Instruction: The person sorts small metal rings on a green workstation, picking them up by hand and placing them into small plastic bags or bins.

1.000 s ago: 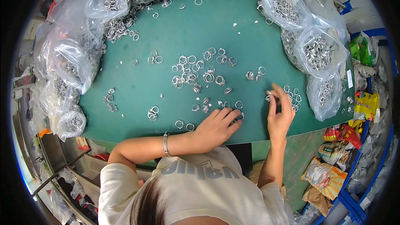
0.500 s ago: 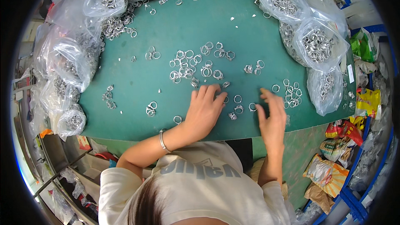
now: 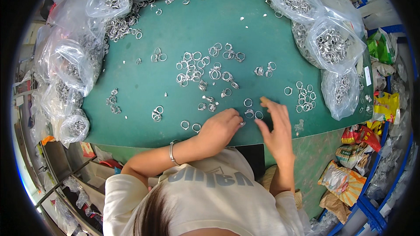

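Note:
My left hand (image 3: 220, 132), with a silver bangle (image 3: 171, 153) at its wrist, is curled near the table's front edge. Its fingertips are closed on a silver ring (image 3: 242, 123), partly hidden by them. To its right, my right hand (image 3: 278, 127) is open, thumb and index finger apart. A plain-looking ring (image 3: 259, 115) lies by that thumb. Between the two hands are a ring with a wide head (image 3: 249, 113) and another ring (image 3: 248, 102). Beyond my left hand, a small clump of rings (image 3: 211, 103) lies on the green table (image 3: 144, 83).
A larger ring cluster (image 3: 192, 67) lies mid-table, another group (image 3: 306, 97) at the right. Clear plastic bags of rings line the left (image 3: 74, 67) and right (image 3: 332, 46) sides. Loose rings (image 3: 120, 29) spill from the left bags. Packages (image 3: 343, 181) fill a blue rack at the right.
My left hand has drawn nearer the front edge and shifted slightly right, uncovering rings beyond it. My right hand has moved left, and the ring by its thumb has shifted left too.

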The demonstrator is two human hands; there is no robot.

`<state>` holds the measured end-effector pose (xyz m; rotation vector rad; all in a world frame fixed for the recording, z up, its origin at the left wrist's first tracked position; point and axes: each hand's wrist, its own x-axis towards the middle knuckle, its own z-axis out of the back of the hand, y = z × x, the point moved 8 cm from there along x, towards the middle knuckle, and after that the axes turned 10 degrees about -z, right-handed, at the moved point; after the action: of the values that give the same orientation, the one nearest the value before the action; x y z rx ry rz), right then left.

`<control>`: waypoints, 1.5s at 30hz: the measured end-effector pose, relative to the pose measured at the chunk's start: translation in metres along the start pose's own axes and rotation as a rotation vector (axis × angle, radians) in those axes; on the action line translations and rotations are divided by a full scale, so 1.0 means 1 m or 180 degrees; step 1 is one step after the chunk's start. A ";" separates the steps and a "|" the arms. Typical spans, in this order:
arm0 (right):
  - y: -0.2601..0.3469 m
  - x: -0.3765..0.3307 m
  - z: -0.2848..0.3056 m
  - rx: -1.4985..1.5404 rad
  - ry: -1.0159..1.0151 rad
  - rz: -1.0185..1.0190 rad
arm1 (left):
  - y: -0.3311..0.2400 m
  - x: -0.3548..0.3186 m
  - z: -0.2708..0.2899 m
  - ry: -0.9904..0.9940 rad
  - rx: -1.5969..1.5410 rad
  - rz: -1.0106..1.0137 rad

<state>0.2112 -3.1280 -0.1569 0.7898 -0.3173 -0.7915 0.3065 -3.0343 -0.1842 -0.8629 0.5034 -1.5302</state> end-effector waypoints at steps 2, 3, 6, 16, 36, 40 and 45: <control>0.012 0.000 -0.011 -0.0164 0.0052 0.0104 | 0.010 -0.003 0.008 -0.0009 -0.0327 0.0479; 0.008 0.000 -0.012 -0.0245 -0.0013 0.0089 | 0.012 -0.003 0.008 0.0049 -0.0581 0.0722; 0.001 0.003 -0.007 -0.0335 -0.0325 0.0082 | 0.010 -0.002 0.008 0.0066 -0.0838 0.1041; -0.031 -0.006 0.030 0.0090 -0.1263 -0.0523 | 0.002 0.018 0.007 -0.0008 -0.0429 0.0568; -0.026 -0.007 0.023 -0.0179 -0.0886 -0.0300 | -0.004 0.013 -0.013 -0.0023 -0.1017 0.0724; 0.015 -0.014 0.012 -0.0100 -0.0644 0.0259 | 0.001 -0.018 0.023 -0.0355 -0.1294 0.0918; 0.015 -0.003 -0.018 -0.0782 -0.0356 0.0360 | 0.003 -0.068 0.071 -0.0639 0.0642 0.0277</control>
<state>0.2259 -3.1103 -0.1580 0.4939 -0.3539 -0.7527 0.3608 -2.9571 -0.1580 -0.8159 0.2328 -1.3712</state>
